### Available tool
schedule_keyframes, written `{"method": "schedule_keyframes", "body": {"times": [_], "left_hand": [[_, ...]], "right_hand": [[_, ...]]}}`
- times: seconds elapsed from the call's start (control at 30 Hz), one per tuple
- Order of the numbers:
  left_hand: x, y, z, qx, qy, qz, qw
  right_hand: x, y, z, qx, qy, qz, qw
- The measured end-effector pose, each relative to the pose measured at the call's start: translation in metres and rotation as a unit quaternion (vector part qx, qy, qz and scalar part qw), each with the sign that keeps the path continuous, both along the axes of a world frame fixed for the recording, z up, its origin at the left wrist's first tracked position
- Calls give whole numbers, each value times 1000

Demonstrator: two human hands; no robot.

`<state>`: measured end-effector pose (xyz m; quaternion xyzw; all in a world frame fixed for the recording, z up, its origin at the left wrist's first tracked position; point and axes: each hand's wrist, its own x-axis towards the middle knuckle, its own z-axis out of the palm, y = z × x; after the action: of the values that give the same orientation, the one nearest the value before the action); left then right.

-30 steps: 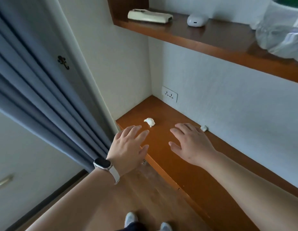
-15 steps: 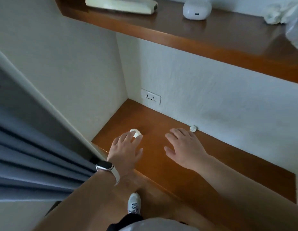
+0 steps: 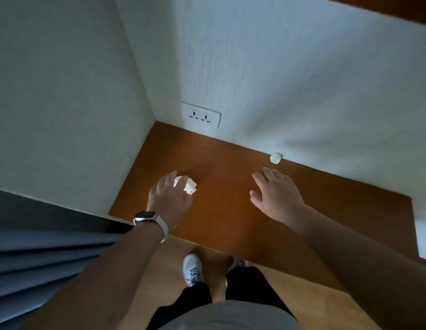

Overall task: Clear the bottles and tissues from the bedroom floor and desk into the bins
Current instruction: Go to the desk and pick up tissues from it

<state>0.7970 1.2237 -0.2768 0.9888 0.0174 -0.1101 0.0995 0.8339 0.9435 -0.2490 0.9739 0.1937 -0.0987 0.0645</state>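
Note:
A crumpled white tissue [image 3: 189,184] lies on the brown wooden desk [image 3: 221,210], near its left corner. My left hand [image 3: 169,198], with a watch on the wrist, lies over it, fingers curling round the tissue's left side. A second, smaller tissue ball [image 3: 275,158] sits against the white back wall. My right hand [image 3: 276,194] hovers flat above the desk just in front of that ball, fingers spread, holding nothing. No bottles or bins are in view.
A double wall socket [image 3: 200,114] sits low in the corner. White walls close the desk at left and back. Blue-grey curtain folds [image 3: 40,263] hang at lower left. My shoe [image 3: 192,269] stands on the wooden floor before the desk edge.
I have stepped closer and the view has tilted down, losing the upper shelf. My left hand has reached the nearer tissue and closed its fingers round it. My right hand has neared the small ball.

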Motion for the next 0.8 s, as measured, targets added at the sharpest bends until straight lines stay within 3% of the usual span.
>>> {"method": "schedule_keyframes", "body": {"times": [0.17, 0.5, 0.67, 0.8], "left_hand": [[17, 0, -29, -3, 41, -36, 998], [30, -19, -43, -37, 10, -73, 997], [31, -23, -39, -60, -46, -93, 993], [26, -21, -40, -96, -25, -50, 994]], "right_hand": [[30, -24, -36, -4, -3, -68, 998], [72, -53, -71, 16, -21, -124, 992], [80, -59, -79, 88, 2, -143, 986], [86, -67, -84, 123, -3, -170, 978]]}}
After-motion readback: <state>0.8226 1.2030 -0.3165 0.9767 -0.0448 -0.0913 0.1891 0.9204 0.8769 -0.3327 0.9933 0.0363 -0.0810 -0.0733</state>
